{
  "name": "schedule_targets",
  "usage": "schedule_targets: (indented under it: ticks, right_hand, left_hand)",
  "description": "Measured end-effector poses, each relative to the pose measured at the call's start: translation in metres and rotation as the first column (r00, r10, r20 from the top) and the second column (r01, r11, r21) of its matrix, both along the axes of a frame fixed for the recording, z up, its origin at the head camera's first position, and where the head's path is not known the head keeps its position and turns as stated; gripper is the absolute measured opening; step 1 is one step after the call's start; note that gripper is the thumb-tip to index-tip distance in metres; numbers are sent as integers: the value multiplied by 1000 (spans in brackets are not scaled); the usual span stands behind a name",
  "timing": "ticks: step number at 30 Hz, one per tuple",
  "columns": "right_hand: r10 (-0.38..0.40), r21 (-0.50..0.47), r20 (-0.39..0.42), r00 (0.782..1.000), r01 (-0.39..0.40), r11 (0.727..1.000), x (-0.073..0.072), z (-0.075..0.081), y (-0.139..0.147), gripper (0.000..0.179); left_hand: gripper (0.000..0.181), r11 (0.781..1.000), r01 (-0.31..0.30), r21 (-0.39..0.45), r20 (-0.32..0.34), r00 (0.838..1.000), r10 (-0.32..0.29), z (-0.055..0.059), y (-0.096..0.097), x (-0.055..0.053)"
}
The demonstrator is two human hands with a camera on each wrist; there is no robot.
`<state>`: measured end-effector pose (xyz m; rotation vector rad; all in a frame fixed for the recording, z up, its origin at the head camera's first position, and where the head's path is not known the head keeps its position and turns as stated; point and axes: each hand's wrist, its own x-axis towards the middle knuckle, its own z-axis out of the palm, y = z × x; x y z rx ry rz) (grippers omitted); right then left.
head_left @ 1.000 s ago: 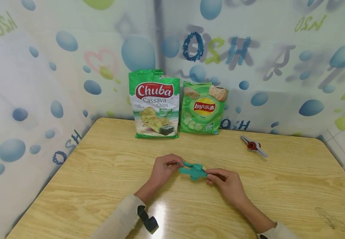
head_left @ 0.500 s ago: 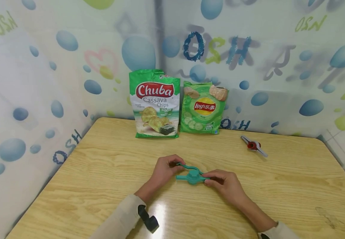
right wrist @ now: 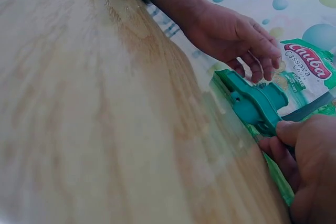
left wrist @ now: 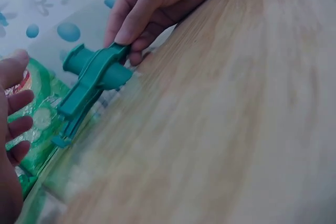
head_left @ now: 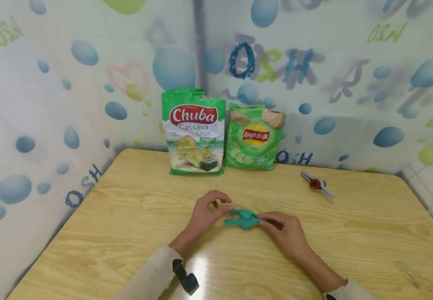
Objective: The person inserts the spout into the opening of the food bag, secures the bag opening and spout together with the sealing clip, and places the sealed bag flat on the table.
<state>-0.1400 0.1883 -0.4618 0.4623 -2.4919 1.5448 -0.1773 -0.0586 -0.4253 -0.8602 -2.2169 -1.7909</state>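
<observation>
A teal bag clip (head_left: 245, 221) with a round spout in its middle is held over the wooden table. My right hand (head_left: 289, 233) pinches its right end between thumb and fingers. In the left wrist view the bag clip (left wrist: 86, 90) shows its two long arms lying close together, with a small gap at the far end. My left hand (head_left: 206, 212) is beside the clip's left end, its fingers loosely bent. Seen from the right wrist, the left hand (right wrist: 231, 40) hangs just past the clip (right wrist: 249, 100) and holds nothing.
Against the patterned curtain at the back stand a Chuba cassava chips bag (head_left: 194, 133) and a smaller green Lay's bag (head_left: 254, 137). A grey clip with a red spout (head_left: 317, 184) lies at the back right of the table (head_left: 126, 233).
Half a second ago the clip's arms were spread, the left hand pinching one arm. Now the arms are closer together and the left fingers have let go. The right hand keeps its pinch.
</observation>
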Motion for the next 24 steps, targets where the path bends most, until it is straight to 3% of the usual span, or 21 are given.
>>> schedule_targets:
  ticks: [3, 8, 12, 18, 24]
  right_hand:
    - [-38, 7, -27, 999, 38, 999, 1, 2, -2, 17]
    - [-53, -6, -72, 996, 52, 999, 8, 20, -9, 17]
    - [-37, -22, -81, 996, 36, 999, 13, 32, -12, 17]
    - [-26, -16, -87, 996, 25, 1000, 13, 33, -12, 17]
    - [-16, -18, -97, 995, 14, 1000, 12, 31, -11, 18]
  left_hand:
    - [21, 1000, 25, 11, -79, 997, -24, -1, 7, 3]
    - [35, 994, 101, -35, -161, 981, -105, -24, 23, -6]
    - [36, 987, 141, -78, -192, 969, -154, -36, 27, -12]
    - [35, 973, 156, -171, -234, 953, -194, -38, 26, -15]
    - [32, 959, 174, -224, -221, 949, -224, -36, 29, -14]
